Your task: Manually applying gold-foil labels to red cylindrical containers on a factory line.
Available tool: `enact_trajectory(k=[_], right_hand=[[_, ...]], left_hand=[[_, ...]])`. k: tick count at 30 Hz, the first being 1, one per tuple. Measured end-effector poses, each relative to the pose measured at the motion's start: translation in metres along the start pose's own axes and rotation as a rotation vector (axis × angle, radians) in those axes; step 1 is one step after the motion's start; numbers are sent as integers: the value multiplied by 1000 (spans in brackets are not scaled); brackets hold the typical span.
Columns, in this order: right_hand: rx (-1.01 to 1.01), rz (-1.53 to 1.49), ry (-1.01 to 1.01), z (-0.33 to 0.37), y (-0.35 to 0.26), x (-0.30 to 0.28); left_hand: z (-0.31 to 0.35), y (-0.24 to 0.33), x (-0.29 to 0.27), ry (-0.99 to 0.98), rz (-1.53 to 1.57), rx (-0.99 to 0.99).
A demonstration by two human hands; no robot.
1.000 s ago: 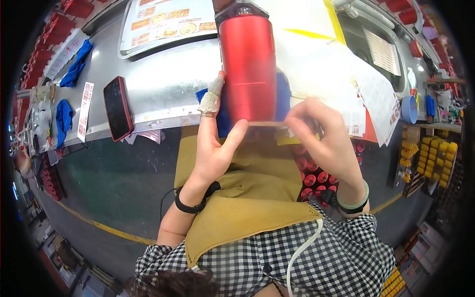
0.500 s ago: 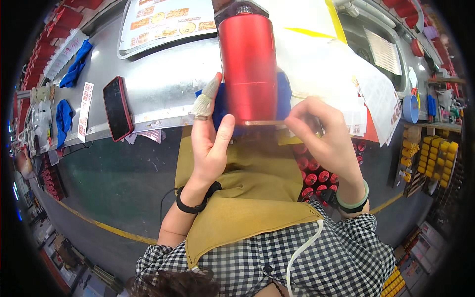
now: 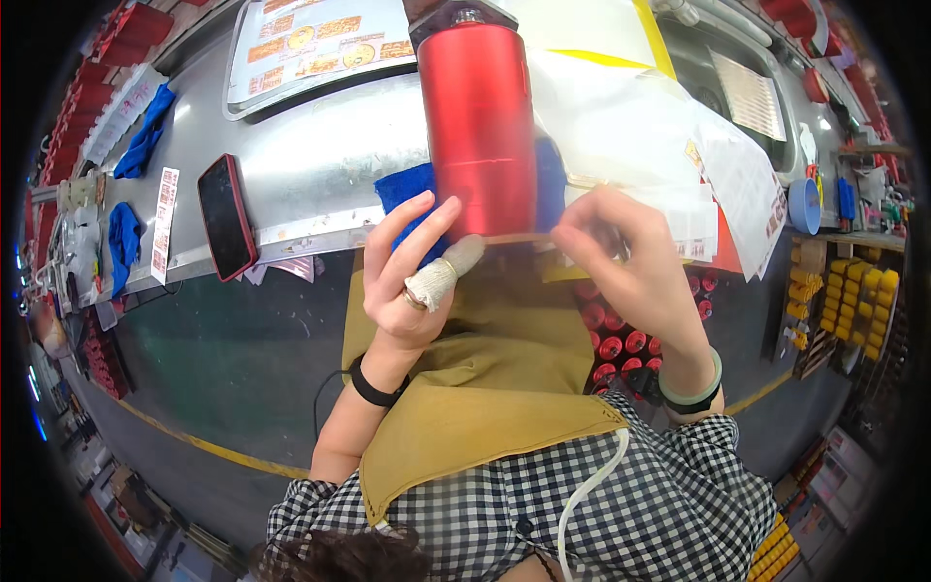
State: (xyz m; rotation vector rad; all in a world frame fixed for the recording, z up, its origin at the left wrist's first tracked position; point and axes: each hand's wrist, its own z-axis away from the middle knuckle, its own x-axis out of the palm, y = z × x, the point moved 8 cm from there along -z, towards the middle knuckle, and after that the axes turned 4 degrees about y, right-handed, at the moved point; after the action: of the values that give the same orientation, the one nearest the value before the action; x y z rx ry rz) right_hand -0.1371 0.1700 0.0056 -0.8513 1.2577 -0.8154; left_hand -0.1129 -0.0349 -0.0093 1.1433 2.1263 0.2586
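A large red cylinder [image 3: 480,126], metallic-looking, lies lengthwise in front of me over a blue cloth [image 3: 400,186]. Along its near end runs a thin brownish strip [image 3: 519,238]. My right hand [image 3: 621,257] pinches the strip's right end between thumb and fingertips. My left hand [image 3: 412,281] is at the cylinder's near left edge with fingers spread. One of its fingers wears a whitish wrap [image 3: 438,278], and that fingertip reaches the strip's left end. The left thumb is hidden.
A phone [image 3: 227,215] and a printed label strip [image 3: 165,225] lie left on the metal bench. Behind them is a tray [image 3: 233,97] of printed sheets. White papers [image 3: 621,126] cover the right side. Several red cylinders [image 3: 611,347] stand below the bench.
My left hand has turned over and come down from the cylinder's left side; its wrapped finger now points at the strip. My right hand stays nearly in place, still pinching.
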Motion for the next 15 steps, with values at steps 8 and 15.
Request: enact_trajectory(k=[8, 15], right_hand=[[20, -3, -14, -2, 5, 3], [40, -3, -34, -4, 4, 4]], left_hand=[[-14, 15, 5, -37, -5, 74], [9, -16, 10, 180, 287, -292]])
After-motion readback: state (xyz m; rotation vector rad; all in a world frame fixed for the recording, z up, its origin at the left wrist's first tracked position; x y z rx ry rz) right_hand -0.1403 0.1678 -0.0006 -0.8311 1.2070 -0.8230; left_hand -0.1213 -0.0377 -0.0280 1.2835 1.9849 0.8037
